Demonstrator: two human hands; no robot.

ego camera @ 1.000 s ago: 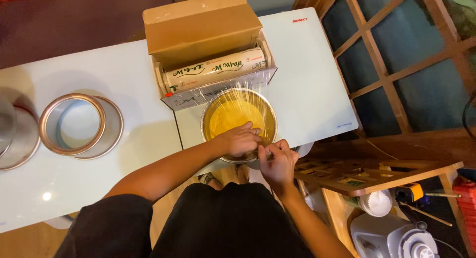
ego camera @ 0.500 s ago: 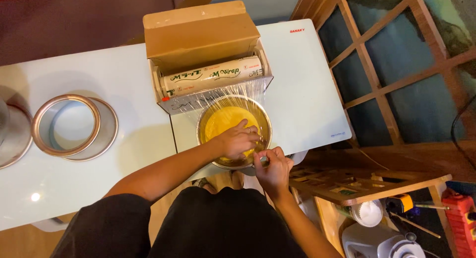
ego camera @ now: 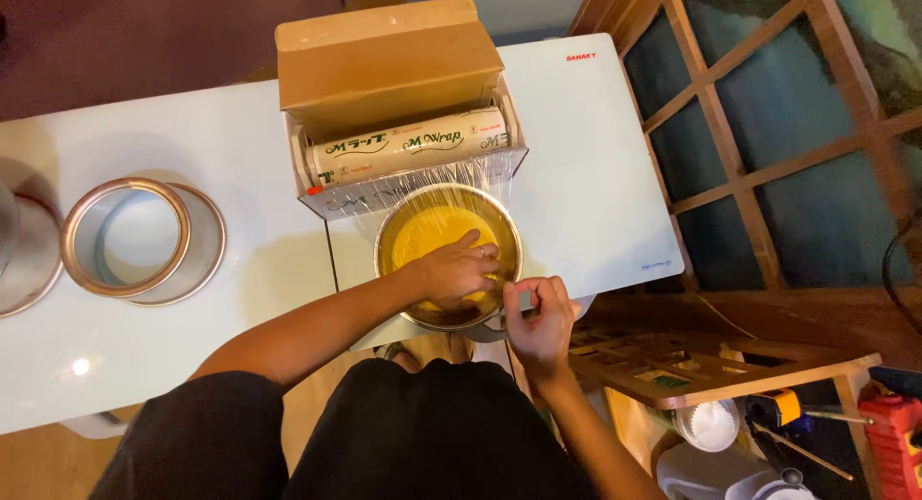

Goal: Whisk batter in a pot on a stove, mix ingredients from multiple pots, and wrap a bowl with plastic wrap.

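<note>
A metal bowl (ego camera: pixel 408 229) of yellow batter sits on the white table (ego camera: pixel 240 269) near its front edge. Clear plastic wrap (ego camera: pixel 423 188) stretches from the roll (ego camera: pixel 408 146) in an open cardboard box (ego camera: pixel 384 73) over the bowl. My left hand (ego camera: pixel 459 268) lies flat on the wrap over the bowl, fingers spread. My right hand (ego camera: pixel 540 313) pinches the wrap's edge at the bowl's near right rim.
A round metal cake ring (ego camera: pixel 125 236) rests on a flat metal base at the left, with another metal piece (ego camera: pixel 19 260) at the far left edge. A wooden rack (ego camera: pixel 711 361) stands low at the right, with tools (ego camera: pixel 888 433) and a white container (ego camera: pixel 711 425) below.
My left hand has stayed on the wrap over the bowl. My right hand has shifted slightly right along the bowl's rim while still pinching the wrap.
</note>
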